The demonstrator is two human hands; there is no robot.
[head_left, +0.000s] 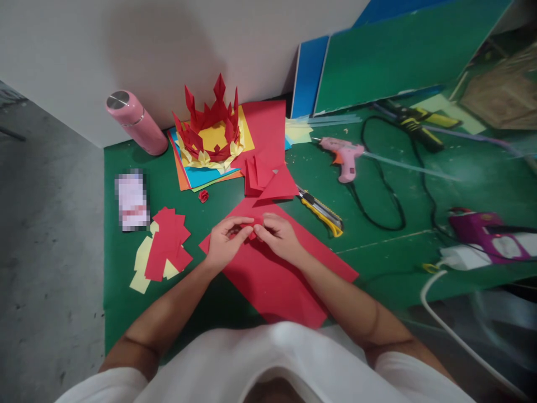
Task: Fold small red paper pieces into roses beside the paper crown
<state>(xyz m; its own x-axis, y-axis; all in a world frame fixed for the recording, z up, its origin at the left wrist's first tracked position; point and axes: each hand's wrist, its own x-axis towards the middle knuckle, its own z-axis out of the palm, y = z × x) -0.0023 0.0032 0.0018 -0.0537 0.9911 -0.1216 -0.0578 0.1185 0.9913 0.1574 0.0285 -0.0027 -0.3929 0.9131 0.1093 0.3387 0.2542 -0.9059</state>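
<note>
Between my fingertips is a small folded piece of red paper [252, 235]. My left hand [229, 238] pinches it from one side, and my right hand [277, 232] from the other. The fingers hide most of its shape. Under both hands lies a large sheet of red paper [289, 274] on the green table. Just beyond the hands sit folded red paper pieces [268, 182]. A small red paper rose [203, 196] rests to the left of them. Farther back, a red and yellow folded-paper crown [210, 131] stands on stacked coloured sheets.
A yellow utility knife [321, 212] and a pink glue gun [344, 157] with a black cord lie to the right. Red and yellow paper strips [163, 246], a phone [132, 200] and a pink bottle [138, 123] are at left. A purple plug box [482, 232] sits far right.
</note>
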